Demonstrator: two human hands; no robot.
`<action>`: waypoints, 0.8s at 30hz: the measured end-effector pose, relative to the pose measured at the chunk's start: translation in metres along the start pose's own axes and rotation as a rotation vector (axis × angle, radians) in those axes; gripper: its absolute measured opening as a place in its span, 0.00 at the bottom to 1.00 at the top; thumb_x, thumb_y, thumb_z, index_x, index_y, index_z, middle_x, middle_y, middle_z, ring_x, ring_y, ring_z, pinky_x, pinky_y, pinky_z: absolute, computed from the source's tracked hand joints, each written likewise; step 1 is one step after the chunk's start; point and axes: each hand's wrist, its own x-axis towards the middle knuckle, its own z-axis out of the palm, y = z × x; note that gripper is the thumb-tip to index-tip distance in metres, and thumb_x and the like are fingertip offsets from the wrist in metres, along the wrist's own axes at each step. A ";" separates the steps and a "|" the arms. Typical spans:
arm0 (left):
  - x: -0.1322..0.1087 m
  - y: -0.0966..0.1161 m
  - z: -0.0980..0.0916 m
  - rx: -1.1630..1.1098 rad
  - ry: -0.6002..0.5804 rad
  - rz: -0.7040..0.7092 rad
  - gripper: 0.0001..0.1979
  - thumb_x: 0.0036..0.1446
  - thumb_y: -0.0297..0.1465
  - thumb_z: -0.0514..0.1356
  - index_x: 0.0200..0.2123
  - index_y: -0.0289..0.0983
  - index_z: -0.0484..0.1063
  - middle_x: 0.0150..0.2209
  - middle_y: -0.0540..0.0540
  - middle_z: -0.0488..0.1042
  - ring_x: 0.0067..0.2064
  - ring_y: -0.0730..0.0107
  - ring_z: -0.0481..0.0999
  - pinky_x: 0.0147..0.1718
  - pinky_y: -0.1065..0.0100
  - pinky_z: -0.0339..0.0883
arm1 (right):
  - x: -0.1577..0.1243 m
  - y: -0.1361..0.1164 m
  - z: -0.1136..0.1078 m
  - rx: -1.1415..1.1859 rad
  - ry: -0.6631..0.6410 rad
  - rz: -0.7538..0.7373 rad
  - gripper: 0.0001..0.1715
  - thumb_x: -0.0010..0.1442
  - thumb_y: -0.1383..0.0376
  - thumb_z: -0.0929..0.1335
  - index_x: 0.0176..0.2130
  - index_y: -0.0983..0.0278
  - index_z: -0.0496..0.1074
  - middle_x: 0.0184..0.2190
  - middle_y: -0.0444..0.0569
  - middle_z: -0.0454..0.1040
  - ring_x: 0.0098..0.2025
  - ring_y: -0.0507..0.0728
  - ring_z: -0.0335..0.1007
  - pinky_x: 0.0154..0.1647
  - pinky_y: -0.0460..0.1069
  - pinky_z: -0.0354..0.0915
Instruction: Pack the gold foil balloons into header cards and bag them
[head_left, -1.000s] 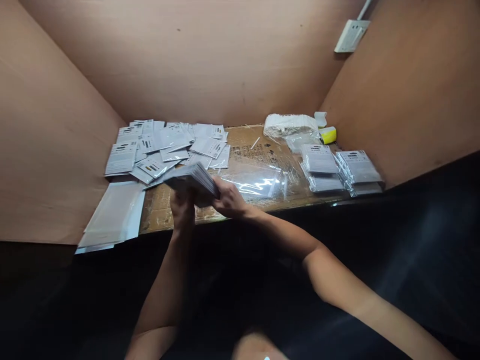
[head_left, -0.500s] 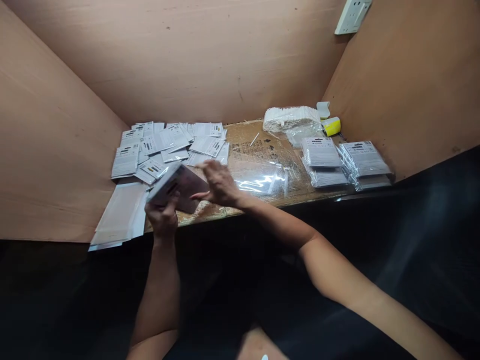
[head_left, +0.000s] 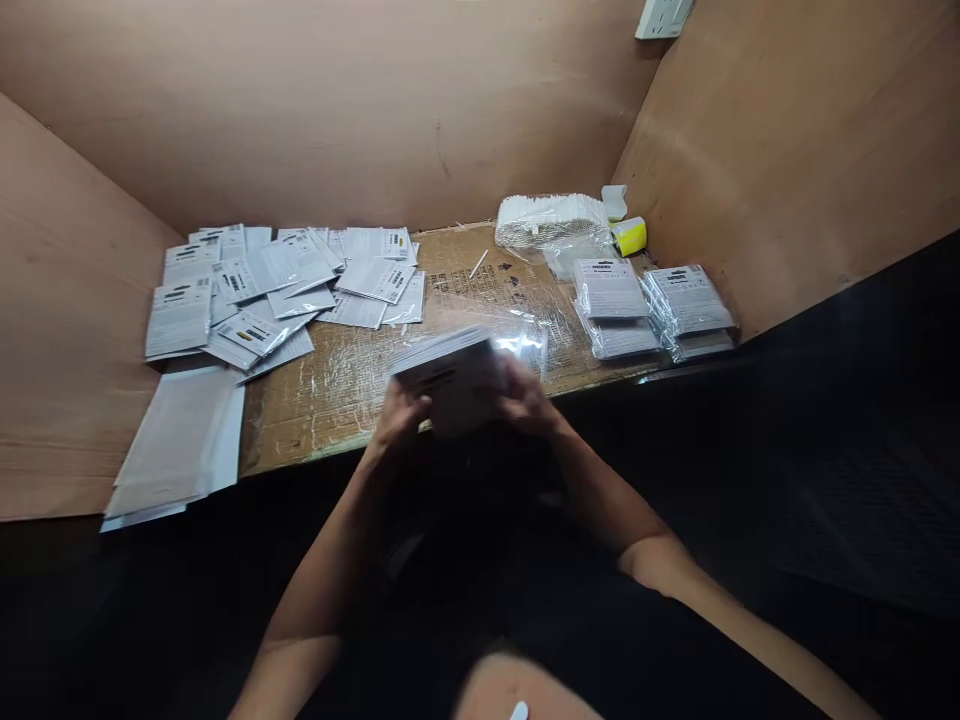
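Currently, the left hand (head_left: 400,420) and right hand (head_left: 527,402) grasp a stack of white packets (head_left: 448,375) above the desk (head_left: 330,400).

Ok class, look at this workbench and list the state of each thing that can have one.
Stack of printed white packets: lifted off the bench between both hands, blurred
Left hand: holding the stack's left side
Right hand: holding the stack's right side
Loose printed packets: scattered, overlapping
Bagged packets: sealed-looking in clear plastic, lying flat
White bundle: wrapped in clear film
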 end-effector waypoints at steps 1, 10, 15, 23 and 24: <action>0.011 -0.002 0.016 0.059 -0.124 0.048 0.44 0.43 0.61 0.76 0.56 0.39 0.79 0.58 0.34 0.80 0.67 0.34 0.73 0.64 0.44 0.72 | -0.017 0.000 -0.020 0.022 0.156 0.040 0.30 0.61 0.49 0.75 0.57 0.58 0.69 0.45 0.52 0.78 0.47 0.65 0.75 0.50 0.59 0.74; -0.009 -0.029 0.000 0.861 -0.437 0.241 0.44 0.54 0.55 0.73 0.68 0.40 0.72 0.69 0.32 0.70 0.76 0.33 0.59 0.77 0.40 0.41 | -0.152 0.023 -0.082 0.237 0.682 0.432 0.32 0.57 0.43 0.76 0.53 0.54 0.72 0.51 0.56 0.82 0.56 0.70 0.80 0.60 0.67 0.74; -0.047 -0.018 -0.050 0.879 -0.378 0.189 0.28 0.63 0.51 0.66 0.59 0.41 0.79 0.61 0.35 0.76 0.72 0.37 0.67 0.76 0.40 0.45 | -0.138 0.037 -0.017 0.475 0.312 0.635 0.34 0.56 0.41 0.78 0.52 0.57 0.73 0.51 0.57 0.83 0.54 0.72 0.81 0.56 0.67 0.77; -0.124 -0.032 -0.015 0.073 0.545 -0.217 0.23 0.50 0.41 0.77 0.45 0.40 0.75 0.50 0.40 0.78 0.56 0.54 0.80 0.53 0.57 0.76 | -0.095 0.040 0.034 0.484 0.167 0.555 0.42 0.59 0.39 0.77 0.61 0.58 0.71 0.58 0.58 0.81 0.60 0.72 0.78 0.59 0.66 0.76; -0.128 -0.033 -0.009 -0.102 0.504 -0.361 0.23 0.48 0.38 0.78 0.44 0.39 0.74 0.49 0.40 0.79 0.54 0.55 0.81 0.47 0.61 0.77 | -0.096 0.039 0.032 0.475 0.165 0.562 0.41 0.59 0.40 0.77 0.61 0.58 0.71 0.58 0.58 0.81 0.60 0.72 0.78 0.59 0.66 0.77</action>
